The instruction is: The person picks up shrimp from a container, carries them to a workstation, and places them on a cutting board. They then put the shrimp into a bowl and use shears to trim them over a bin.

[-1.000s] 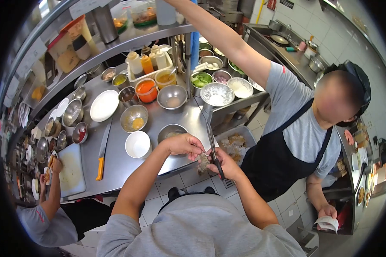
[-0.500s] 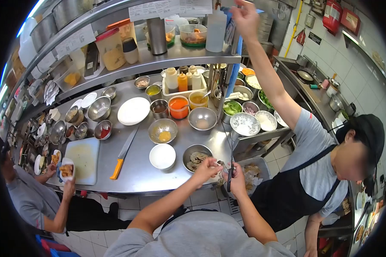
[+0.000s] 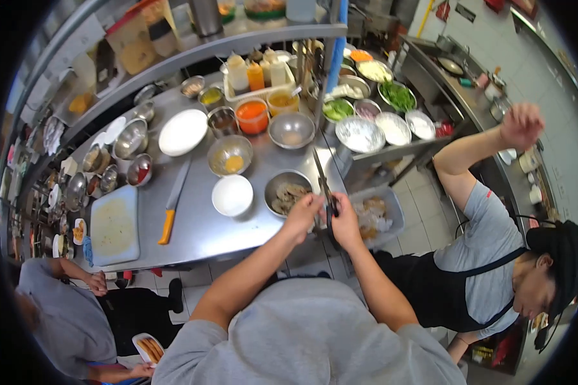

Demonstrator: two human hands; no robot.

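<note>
Steel counter (image 3: 199, 237) fills the middle of the frame, crowded with bowls, under a shelf (image 3: 237, 42) that runs across the upper part.

At the counter's lower right edge, near frame centre, the two hands meet. The left hand (image 3: 305, 215) is pinched shut on something small, too hidden to name, just below a metal bowl (image 3: 288, 194) of pale prawn-like pieces. The right hand (image 3: 345, 221) is clenched around the dark handles of scissors (image 3: 324, 186), whose blades point up and left over the counter edge. The two hands touch or nearly touch. Right of them, below the counter, a grey tub (image 3: 382, 215) holds scraps.

Left of the metal bowl sits a white bowl (image 3: 232, 195), and above that a bowl with yolk (image 3: 230, 156). A knife (image 3: 172, 204) with an orange handle lies on the counter, beside a white board (image 3: 113, 228) at left. A white plate (image 3: 182, 132) lies further up. Squeeze bottles (image 3: 255, 74) stand in a tray near the top.

At right, a person in a black apron (image 3: 430, 289) raises a fist (image 3: 521, 125). At lower left, another person holds a plate of food (image 3: 149, 348).
</note>
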